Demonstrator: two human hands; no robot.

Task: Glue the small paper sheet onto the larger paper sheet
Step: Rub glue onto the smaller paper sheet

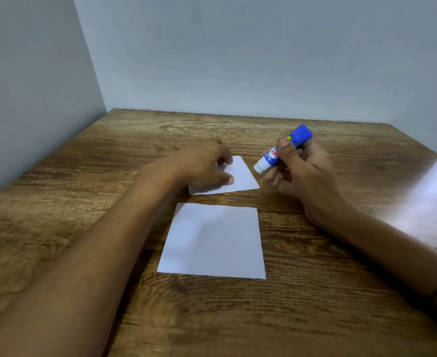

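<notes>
The large sheet (pixel 213 240) lies flat on the table (pixel 328 318), nearest the viewer, its near edge a little wider than its far edge in this view. Both forearms reach past it, one on each side.

Just beyond it, at 12 o'clock and apart by a strip of bare wood, lies the small sheet (pixel 240 175), turned slightly so its rounded far corner points toward 1 o'clock. The left hand (pixel 202 163) rests on the sheet's left part, at about 9 o'clock from its middle; the fingers are curled loosely and the thumb tip presses the paper down.

At 3 o'clock from the small sheet, just beside its right edge, the right hand (pixel 299 171) grips the glue stick (pixel 283 149) between thumb and curled fingers, held above the table. The stick's long axis runs from 7 to 1 o'clock: the white end points down toward the small sheet's right edge, and the blue end points up and away.

Behind the table stand plain grey walls (pixel 238 52).
</notes>
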